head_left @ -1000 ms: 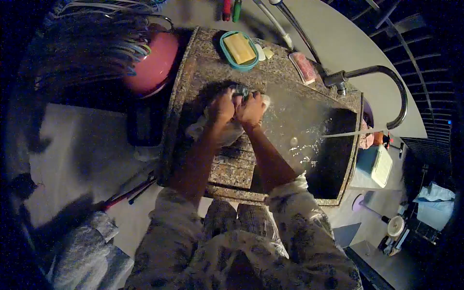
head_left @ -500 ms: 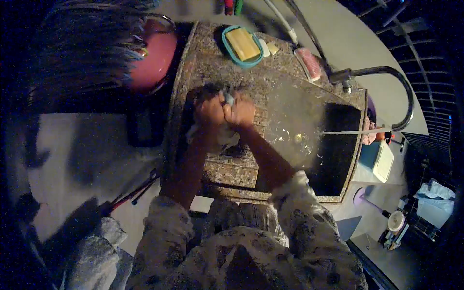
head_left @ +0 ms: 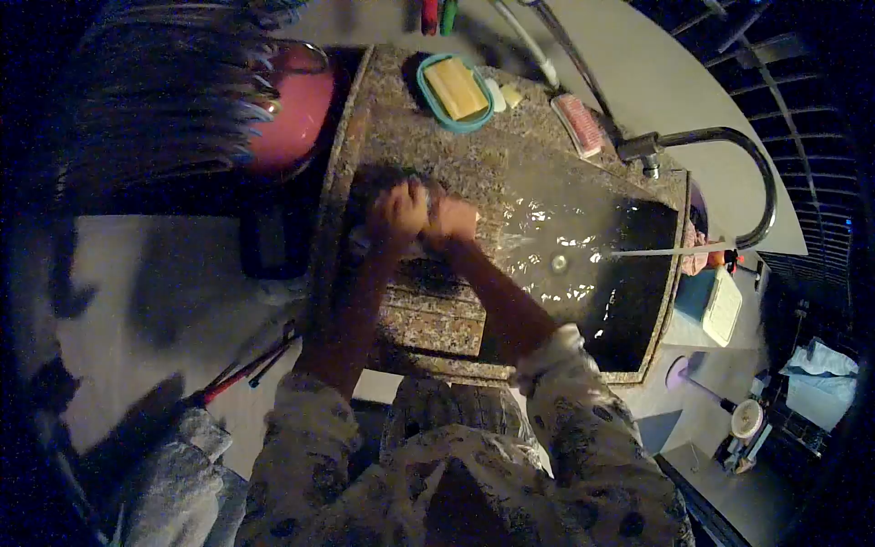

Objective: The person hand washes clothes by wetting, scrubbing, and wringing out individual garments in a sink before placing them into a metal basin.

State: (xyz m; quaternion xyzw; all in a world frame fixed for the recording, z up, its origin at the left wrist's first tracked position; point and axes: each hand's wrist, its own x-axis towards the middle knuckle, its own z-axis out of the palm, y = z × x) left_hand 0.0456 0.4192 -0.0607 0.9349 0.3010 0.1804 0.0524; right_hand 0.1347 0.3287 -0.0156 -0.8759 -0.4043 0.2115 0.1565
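Observation:
My left hand (head_left: 402, 211) is closed on a wet cloth over the ribbed stone washboard (head_left: 436, 319). Right beside it, my right hand (head_left: 452, 221) grips the same bunched cloth, its fingers curled and partly hidden. The cloth (head_left: 361, 241) is dim and mostly covered by my hands, so its kind of garment cannot be made out. To the right, the basin (head_left: 670, 273) of the stone sink holds cloudy water (head_left: 551, 228) with bright ripples. A stream runs into it from the curved metal faucet (head_left: 773, 182).
A teal dish (head_left: 452, 126) with a yellow soap bar (head_left: 458, 88) stands on the far ledge, near small soap pieces (head_left: 510, 96) and a pink-bristled brush (head_left: 577, 126). At left is a pink basin (head_left: 296, 109); at right, a box with a pale lid (head_left: 723, 306).
Both hands have shifted slightly, and the light patch between them is now covered. Ripples and a small splash have appeared on the basin's water.

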